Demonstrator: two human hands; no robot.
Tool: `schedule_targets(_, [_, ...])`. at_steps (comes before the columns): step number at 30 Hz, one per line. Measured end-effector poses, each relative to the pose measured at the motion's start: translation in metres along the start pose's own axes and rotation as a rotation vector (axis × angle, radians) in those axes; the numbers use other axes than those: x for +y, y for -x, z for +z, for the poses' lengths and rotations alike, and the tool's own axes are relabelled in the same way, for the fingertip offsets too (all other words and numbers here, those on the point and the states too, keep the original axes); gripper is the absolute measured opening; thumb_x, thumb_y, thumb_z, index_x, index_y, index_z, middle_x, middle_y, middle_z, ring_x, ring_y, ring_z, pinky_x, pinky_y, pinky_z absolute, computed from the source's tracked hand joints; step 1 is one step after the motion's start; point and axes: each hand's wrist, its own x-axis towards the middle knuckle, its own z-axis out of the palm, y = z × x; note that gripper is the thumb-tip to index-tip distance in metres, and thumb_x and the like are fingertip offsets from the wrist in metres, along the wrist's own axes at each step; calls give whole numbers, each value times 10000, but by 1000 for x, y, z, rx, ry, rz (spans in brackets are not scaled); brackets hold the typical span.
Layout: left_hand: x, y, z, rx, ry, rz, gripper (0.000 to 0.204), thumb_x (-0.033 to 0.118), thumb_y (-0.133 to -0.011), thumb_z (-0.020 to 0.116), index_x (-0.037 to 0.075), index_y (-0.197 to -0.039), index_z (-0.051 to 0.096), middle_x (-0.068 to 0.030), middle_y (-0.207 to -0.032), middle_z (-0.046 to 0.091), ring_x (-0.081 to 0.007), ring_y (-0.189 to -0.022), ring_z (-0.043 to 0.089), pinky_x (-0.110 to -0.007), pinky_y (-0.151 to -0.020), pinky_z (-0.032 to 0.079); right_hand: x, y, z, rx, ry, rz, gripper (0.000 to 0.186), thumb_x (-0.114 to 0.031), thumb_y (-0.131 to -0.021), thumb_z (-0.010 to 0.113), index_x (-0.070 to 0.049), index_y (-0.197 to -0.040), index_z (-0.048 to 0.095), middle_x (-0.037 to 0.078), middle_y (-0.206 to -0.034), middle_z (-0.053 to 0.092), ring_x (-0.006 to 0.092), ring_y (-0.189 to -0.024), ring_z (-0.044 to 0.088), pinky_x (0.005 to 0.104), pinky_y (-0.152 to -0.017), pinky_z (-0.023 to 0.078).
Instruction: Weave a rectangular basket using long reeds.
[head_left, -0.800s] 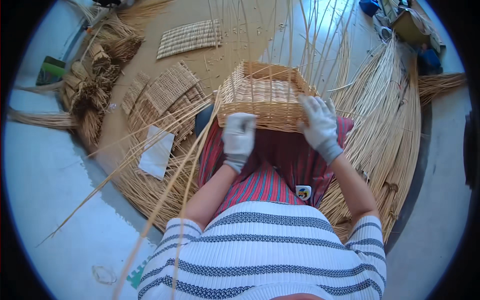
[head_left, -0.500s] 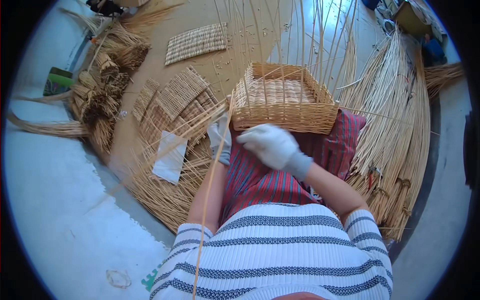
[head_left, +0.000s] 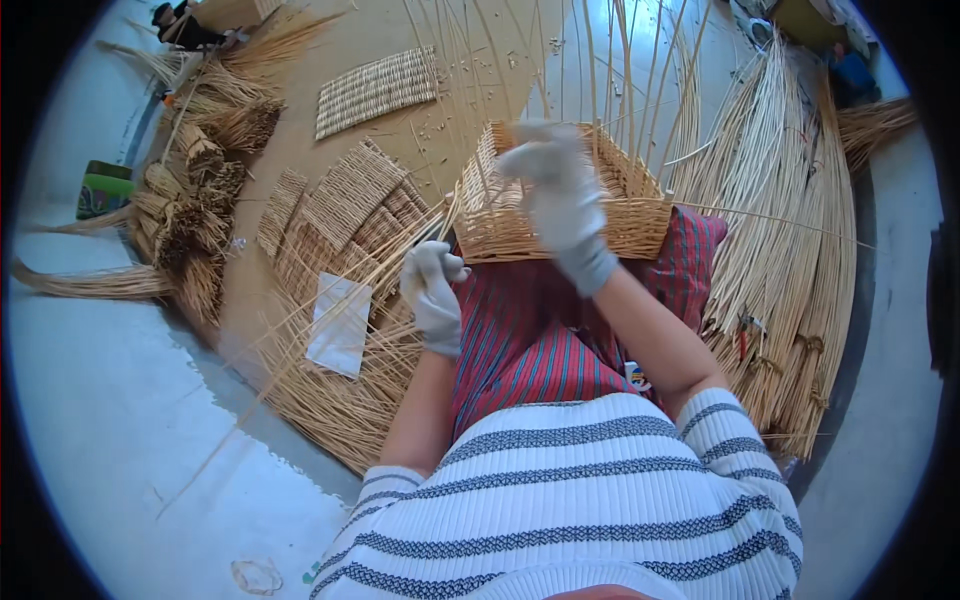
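Observation:
A rectangular woven basket (head_left: 570,226) rests on a striped red cloth (head_left: 545,375) over my lap, with tall upright stakes (head_left: 590,75) rising from its walls. My right hand (head_left: 562,195), in a white glove, is raised over the basket's front wall and smeared by motion; its fingers cannot be made out. Just outside the front left corner is my left hand (head_left: 432,300), also gloved, with its fingers curled in. Several long pale weaving strands (head_left: 385,268) run from that corner down to the left, close by the left fingers. Whether these grip a strand is hidden.
Flat woven panels (head_left: 350,205) lie left of the basket, another mat (head_left: 378,90) beyond them. A white sheet (head_left: 340,325) lies on loose stalks. Bundles of stalks stand at the left (head_left: 205,205) and right (head_left: 775,230). Pliers with red handles (head_left: 744,338) lie on the right bundle.
My right hand has risen forward from before the basket to over its front wall. The long strand that hung down along my left arm is no longer there. My left hand has lowered slightly.

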Motion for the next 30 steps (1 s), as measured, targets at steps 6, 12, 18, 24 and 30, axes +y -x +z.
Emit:
schedule_targets(6, [-2, 19, 43, -193, -427, 61, 328, 136, -1046, 488, 141, -1373, 516, -83, -1081, 628, -133, -687, 635, -264, -567, 545, 81, 50, -51, 271, -306, 558, 150, -47, -1038, 517, -96, -1178, 506, 115, -1049, 696, 166, -898, 705, 218, -512, 508])
schedule_targets(12, [-4, -63, 77, -422, -471, -404, 268, 299, -1078, 468, 170, -1297, 556, -72, -847, 686, -140, -467, 602, -289, -399, 481, 57, -33, -9, -74, 355, -82, 478, -21, -968, 590, -147, -1416, 483, 221, -1262, 647, 264, -1068, 694, 348, -898, 560])
schedule_targets(18, [-20, -67, 69, -463, -383, -388, 217, 249, -1063, 511, 139, -1246, 550, -54, -912, 668, -122, -509, 621, -266, -416, 513, 66, -26, -39, -7, 187, 51, 664, -88, -1026, 503, -180, -1601, 184, 176, -1108, 704, 195, -879, 694, 328, -784, 569])
schedule_targets(24, [-30, -69, 88, -392, -232, -466, 323, 328, -973, 680, 16, -928, 609, -57, -788, 622, -146, -597, 676, -287, -491, 584, 45, 62, -87, 163, -57, 444, 255, -41, -1041, 450, -108, -1288, 446, 94, -905, 729, 136, -641, 654, 268, -602, 549])
schedule_targets(30, [-17, -55, 99, -137, -621, 148, 254, 266, -958, 680, 16, -972, 633, -143, -981, 660, -247, -749, 699, -352, -634, 573, 33, 44, -96, 213, -170, 549, 166, -42, -998, 571, -81, -1159, 580, 81, -971, 702, 152, -814, 696, 287, -616, 578])
